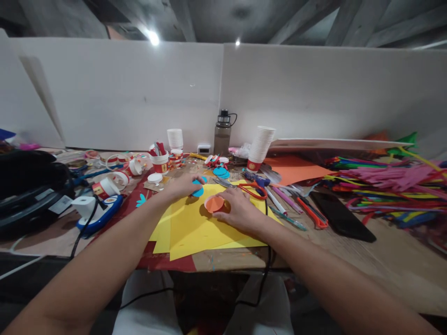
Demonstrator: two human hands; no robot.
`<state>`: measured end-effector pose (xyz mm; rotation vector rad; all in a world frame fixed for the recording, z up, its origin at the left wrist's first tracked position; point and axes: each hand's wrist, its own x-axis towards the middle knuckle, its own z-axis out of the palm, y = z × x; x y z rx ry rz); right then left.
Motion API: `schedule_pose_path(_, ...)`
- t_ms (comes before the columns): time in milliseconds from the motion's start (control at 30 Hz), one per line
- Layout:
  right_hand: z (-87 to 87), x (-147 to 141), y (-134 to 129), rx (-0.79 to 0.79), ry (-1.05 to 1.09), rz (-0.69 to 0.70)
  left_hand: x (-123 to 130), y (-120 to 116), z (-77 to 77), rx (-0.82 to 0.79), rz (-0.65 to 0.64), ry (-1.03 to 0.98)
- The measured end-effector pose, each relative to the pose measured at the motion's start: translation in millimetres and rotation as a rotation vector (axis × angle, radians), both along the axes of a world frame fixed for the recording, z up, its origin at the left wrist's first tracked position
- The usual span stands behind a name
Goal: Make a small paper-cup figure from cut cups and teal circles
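My right hand (237,208) is wrapped round a small paper cup (214,204), its orange inside facing me, just over yellow paper sheets (195,235). To its left, my left hand (183,187) has its fingertips closed on a blue paper disc (198,190) above the sheets' far left edge. More blue paper discs (221,173) lie stacked behind. Orange-handled scissors (253,190) rest beyond my right hand, blades pointing left. The blue glue gun (258,179) lies beside them.
White cup stacks (261,146) and a water bottle (222,132) stand at the back. Pens, a box cutter (312,213), a phone (344,217) and pipe cleaners (391,179) lie right. A blue-rimmed power strip (101,218) sits left; a black cable (268,260) hangs over the front edge.
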<state>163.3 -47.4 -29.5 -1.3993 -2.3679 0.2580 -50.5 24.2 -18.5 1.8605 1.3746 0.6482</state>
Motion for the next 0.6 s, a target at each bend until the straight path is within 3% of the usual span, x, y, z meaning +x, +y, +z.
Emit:
schedule_pose_path(133,-1.3,0.5,-3.2,-0.015,-0.083,0.034,-6.7,7.4,-6.4,0.028,0.029,-0.021)
schedule_pose_path(267,2.0,1.8,-6.0,-0.039,-0.083,0.039,-6.9,8.5,-3.5,-0.002,0.054,-0.055)
schedule_pose_path(600,6.9,4.0,2.9,0.029,0.119,-0.08,2.3,1.8,2.0,-0.233,0.002,-0.504)
